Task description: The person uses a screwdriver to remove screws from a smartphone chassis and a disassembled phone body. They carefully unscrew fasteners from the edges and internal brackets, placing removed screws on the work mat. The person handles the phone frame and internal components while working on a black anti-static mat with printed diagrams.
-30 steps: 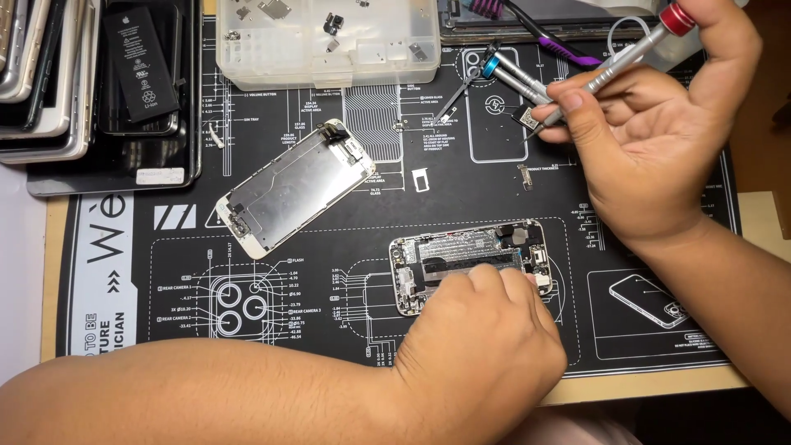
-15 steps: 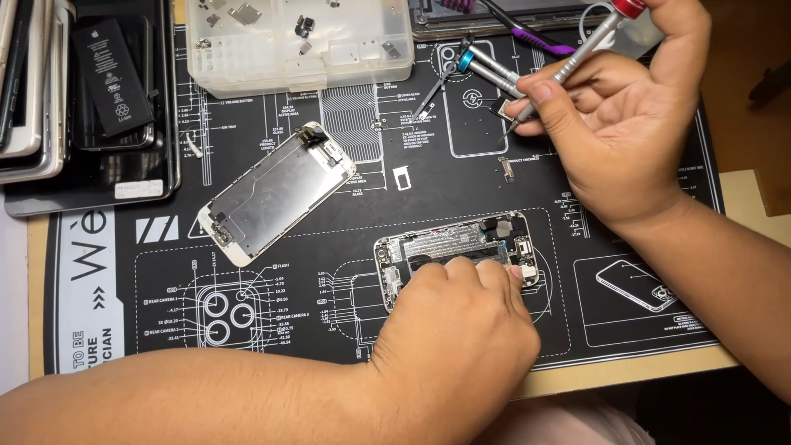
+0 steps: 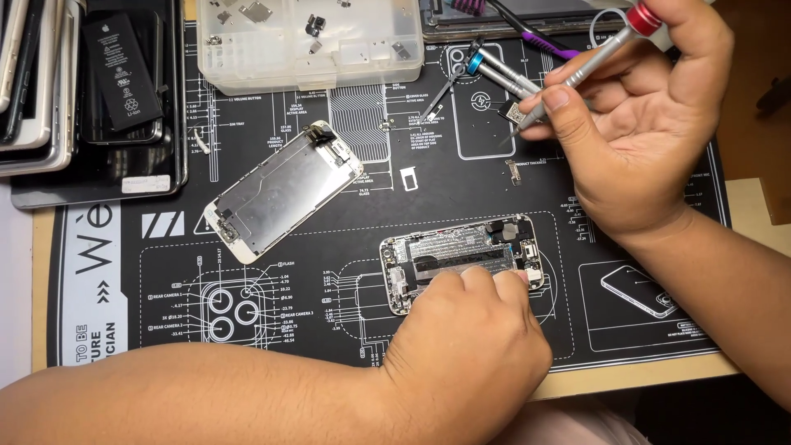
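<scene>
Left hand (image 3: 474, 346) fingers pressed on opened phone body (image 3: 461, 259), rounded metal shell. Right hand (image 3: 638, 124) clamped on slim steel screwdriver (image 3: 581, 70), red-capped, above it. Detached flat screen panel (image 3: 284, 189) left of both; black rubbery mat (image 3: 329, 330) beneath.

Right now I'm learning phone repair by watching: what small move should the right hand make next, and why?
Probably bring the screwdriver down toward the opened phone. The right hand holds it raised above the mat, its tip well off the phone, while the left hand rests its fingers on the phone's lower edge, steadying it. Which screw it would go to is too small to tell.
</scene>
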